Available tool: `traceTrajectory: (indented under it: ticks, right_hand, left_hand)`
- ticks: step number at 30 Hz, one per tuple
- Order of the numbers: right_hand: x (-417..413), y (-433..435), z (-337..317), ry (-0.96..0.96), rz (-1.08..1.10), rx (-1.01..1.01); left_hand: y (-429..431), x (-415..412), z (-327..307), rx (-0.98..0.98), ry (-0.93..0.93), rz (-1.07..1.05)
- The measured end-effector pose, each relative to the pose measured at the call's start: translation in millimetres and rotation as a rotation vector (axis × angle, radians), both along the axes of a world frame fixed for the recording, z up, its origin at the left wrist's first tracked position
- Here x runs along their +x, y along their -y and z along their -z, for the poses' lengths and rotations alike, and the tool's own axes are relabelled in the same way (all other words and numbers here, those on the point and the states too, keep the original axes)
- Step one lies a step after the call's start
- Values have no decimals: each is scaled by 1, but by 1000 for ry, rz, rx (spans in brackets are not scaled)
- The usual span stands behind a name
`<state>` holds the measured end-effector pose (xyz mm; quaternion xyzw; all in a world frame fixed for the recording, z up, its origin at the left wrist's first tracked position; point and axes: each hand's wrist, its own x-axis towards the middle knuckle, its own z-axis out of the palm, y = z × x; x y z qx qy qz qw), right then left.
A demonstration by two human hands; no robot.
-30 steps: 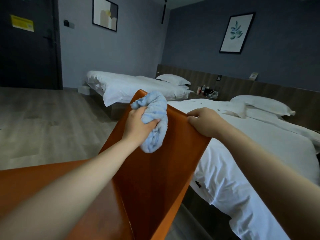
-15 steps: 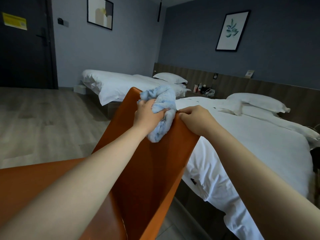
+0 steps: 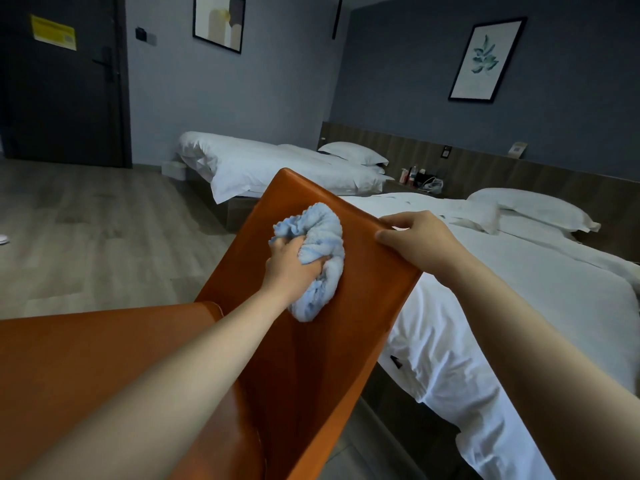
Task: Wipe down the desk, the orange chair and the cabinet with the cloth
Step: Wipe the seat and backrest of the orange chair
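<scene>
Cloth (image 3: 322, 244) bunched in left hand's (image 3: 289, 263) curled fingers, against orange chair (image 3: 304, 358) — right hand (image 3: 419, 240) grips its rim.

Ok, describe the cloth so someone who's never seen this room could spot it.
Find the near white bed; in front of it rises the back of the orange chair. On that back the left hand grips the cloth, bunched against the surface. It is the only pale blue, fluffy thing; the bedding is plain white.

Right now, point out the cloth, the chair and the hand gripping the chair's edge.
cloth (image 3: 322, 233), head view, bunched upper fold.
chair (image 3: 311, 358), head view, backrest's inner face.
right hand (image 3: 419, 237), head view, back of hand.
</scene>
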<state>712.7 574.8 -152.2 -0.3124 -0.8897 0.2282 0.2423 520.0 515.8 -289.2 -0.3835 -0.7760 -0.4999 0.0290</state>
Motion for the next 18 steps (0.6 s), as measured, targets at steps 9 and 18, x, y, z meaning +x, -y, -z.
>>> traceTrajectory:
  ticks: [9, 18]
  right_hand:
    - [15, 14, 24, -207, -6, 28]
    - [25, 21, 38, -309, -19, 70]
  left_hand:
    - [17, -17, 80, -137, -45, 12]
    - [39, -11, 129, -208, 8, -25]
